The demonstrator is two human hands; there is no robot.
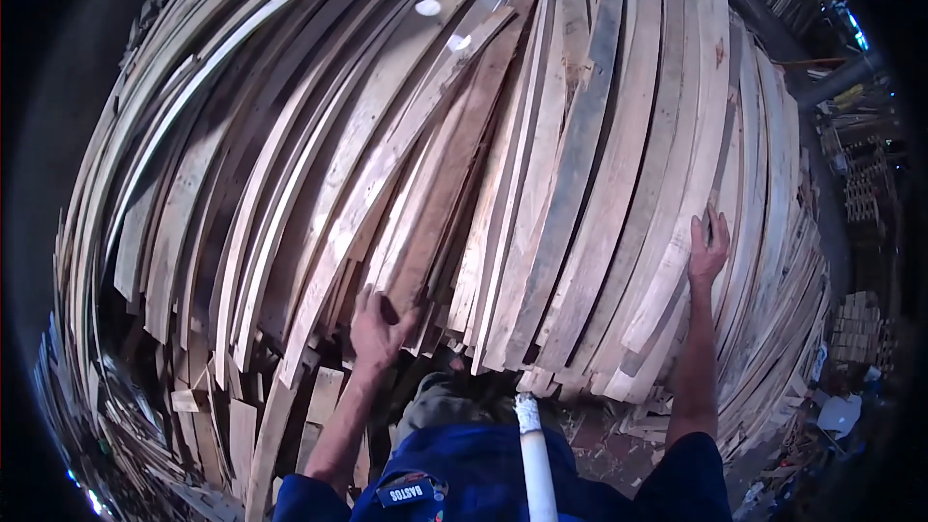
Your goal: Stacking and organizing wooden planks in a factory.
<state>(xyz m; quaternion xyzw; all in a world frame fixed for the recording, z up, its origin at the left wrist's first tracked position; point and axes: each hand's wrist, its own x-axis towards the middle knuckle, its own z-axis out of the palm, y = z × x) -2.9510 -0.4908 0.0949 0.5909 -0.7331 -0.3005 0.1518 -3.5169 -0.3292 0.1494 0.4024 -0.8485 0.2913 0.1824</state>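
A wide pile of long rough-sawn wooden boards [638, 135] spreads before me, their near ends uneven. At the lower end of a reddish-brown board [425, 242], left of the middle, is my left hand [379, 333], its fingers bent and the thumb apart from them. Whether it touches the board's end, I cannot tell. Farther right, my right hand [709, 251] reaches over the pile with fingers apart, resting on or just above a pale board [691, 184]. No board is visibly gripped by it. A greyish board [580, 155] lies between the two hands.
Short offcuts [242, 435] stand and lean below the pile at the left. Wood scraps [619, 459] litter the floor by my body. Stacked timber [860, 329] stands at the far right near a whitish object [839, 414]. A cigarette [536, 464] juts up from the lower edge.
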